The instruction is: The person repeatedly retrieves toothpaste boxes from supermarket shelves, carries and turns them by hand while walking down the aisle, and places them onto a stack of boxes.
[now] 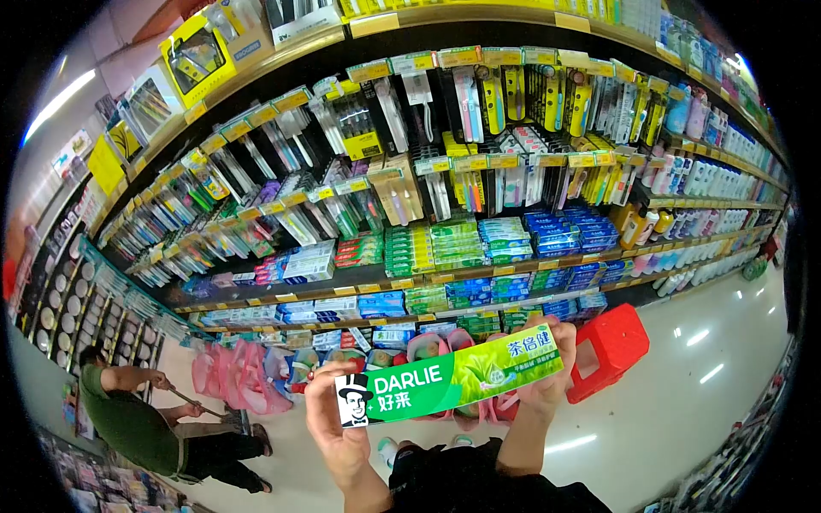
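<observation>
Head view: left fingers (320, 392) and right fingers (563, 339) pinch the DARLIE box (457, 376), partly hidden behind it.

We're on one wide head cam, looking forward and down: shelves (368, 274) further off across the upper frame, left hand (338, 440) and right hand (547, 385) close up, lower centre.

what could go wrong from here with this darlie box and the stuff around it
1. The Darlie box is held by its ends, in the left grip and right grip; if either slackens, that end might drop.
2. The red stool and pink bags are low down nearby, so a careless step might catch one.
3. A person holding a long handle is off to the left; stepping that way could risk a bump.
</observation>
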The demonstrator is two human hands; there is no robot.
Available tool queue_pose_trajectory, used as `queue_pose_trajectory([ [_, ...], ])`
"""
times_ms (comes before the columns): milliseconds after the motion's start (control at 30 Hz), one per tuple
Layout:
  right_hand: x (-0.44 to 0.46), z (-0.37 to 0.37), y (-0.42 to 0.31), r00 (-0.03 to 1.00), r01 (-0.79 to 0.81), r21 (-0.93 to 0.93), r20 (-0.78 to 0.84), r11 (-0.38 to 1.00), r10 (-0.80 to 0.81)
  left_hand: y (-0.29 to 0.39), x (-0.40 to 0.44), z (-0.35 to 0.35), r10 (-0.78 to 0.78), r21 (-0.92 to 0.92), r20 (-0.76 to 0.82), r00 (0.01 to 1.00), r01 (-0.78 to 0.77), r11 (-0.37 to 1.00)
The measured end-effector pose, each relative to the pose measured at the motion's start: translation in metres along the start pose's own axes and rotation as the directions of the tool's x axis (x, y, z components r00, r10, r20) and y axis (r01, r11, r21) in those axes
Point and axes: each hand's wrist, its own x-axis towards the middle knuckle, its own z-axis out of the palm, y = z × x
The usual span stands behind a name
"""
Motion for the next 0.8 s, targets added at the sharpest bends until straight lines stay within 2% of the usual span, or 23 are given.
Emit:
queue_pose_trajectory([
  [167, 0.0, -0.001, 0.004, 1.0, -0.003, -0.006, 0.007, 1.0, 0.003, 0.001, -0.003, -0.003, -0.019, -0.054, -0.008, 1.0, 0.019, 0.998],
  [267, -0.003, -0.001, 0.007, 1.0, -0.015, -0.002, -0.004, 1.0, 0.015, 0.003, -0.003, 0.001, -0.042, -0.073, -0.08, 0.996, 0.036, 0.997],
  [533, -0.005, 0.002, 0.008, 0.999, -0.029, -0.055, -0.039, 0.998, 0.027, 0.002, -0.005, -0.009, -0.035, -0.023, -0.055, 0.998, 0.034, 0.999],
  [633, -0.004, -0.003, 0.007, 0.995, -0.057, -0.031, 0.083, 0.998, 0.059, 0.001, -0.007, -0.011, -0.032, -0.007, -0.063, 0.997, 0.032, 0.999],
  [733, -0.003, 0.006, 0.007, 0.999, -0.037, -0.1, -0.005, 0.994, 0.037, 0.001, -0.007, -0.012, -0.027, -0.012, -0.065, 0.998, 0.027, 1.0],
  [800, -0.002, 0.007, 0.006, 0.999, -0.03, -0.102, 0.039, 0.994, 0.035, 0.002, -0.008, -0.013, -0.03, -0.016, -0.068, 0.997, 0.029, 0.999],
])
